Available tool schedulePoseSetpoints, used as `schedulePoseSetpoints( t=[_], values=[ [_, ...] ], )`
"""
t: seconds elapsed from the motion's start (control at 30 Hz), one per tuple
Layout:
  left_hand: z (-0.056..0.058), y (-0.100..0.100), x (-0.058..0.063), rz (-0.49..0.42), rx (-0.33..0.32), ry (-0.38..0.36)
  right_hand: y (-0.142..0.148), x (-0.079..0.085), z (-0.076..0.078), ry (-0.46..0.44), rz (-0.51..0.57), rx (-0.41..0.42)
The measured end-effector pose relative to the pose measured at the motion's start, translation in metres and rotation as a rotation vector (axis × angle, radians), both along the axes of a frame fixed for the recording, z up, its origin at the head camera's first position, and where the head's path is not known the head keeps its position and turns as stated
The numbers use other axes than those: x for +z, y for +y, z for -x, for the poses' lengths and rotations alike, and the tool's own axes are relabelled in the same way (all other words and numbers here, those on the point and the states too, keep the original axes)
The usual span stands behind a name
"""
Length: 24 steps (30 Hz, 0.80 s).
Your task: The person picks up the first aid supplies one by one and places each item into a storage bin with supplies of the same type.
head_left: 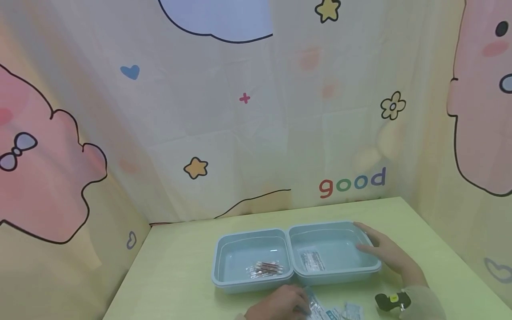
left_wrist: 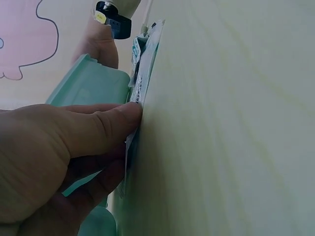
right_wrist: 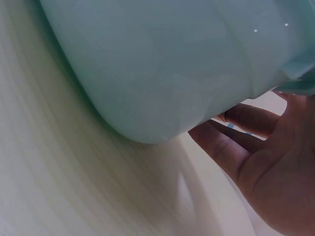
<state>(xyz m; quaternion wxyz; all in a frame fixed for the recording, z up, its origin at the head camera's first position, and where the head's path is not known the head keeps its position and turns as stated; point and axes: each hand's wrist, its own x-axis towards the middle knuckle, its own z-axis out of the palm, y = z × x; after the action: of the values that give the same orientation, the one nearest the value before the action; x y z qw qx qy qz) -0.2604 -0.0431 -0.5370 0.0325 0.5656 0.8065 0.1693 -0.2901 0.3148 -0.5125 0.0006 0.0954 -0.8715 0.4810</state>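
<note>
Two light-blue plastic trays stand side by side on the table. In the left tray lies a clear packet of brown-shafted swabs. A flat clear packet rests in the right tray. Just in front of the trays, my left hand pinches one end of a long flat plastic packet, seen edge-on in the left wrist view between thumb and fingers. My right hand grips the right tray at its right side, with the thumb over the rim; the right wrist view shows fingers at its wall.
Beside the long packet lie a teal-and-white packet and a small pale packet on the pale yellow table. Printed cloth hangs behind the table and on both sides. A dark wrist camera sits on the right sleeve.
</note>
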Motion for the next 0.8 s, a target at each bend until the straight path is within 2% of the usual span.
schedulePoseSetpoints(
  t=[0.37,0.5,0.6,0.8],
  values=[
    [-0.0028,0.0012,0.0027,0.017,-0.024,0.021,-0.0007,0.0017,-0.0015,0.008,0.011,0.009],
    [-0.0031,0.0002,0.0010,0.012,-0.019,-0.009,-0.0008,0.0003,-0.0019,0.010,0.016,0.013],
    [-0.0027,-0.0011,-0.0013,-0.024,-0.018,-0.032,-0.0004,-0.0006,-0.0020,0.015,0.008,0.014],
    [-0.0015,-0.0031,-0.0015,-0.145,-0.056,-0.017,0.0010,0.0000,-0.0015,0.021,-0.003,0.011]
  ],
)
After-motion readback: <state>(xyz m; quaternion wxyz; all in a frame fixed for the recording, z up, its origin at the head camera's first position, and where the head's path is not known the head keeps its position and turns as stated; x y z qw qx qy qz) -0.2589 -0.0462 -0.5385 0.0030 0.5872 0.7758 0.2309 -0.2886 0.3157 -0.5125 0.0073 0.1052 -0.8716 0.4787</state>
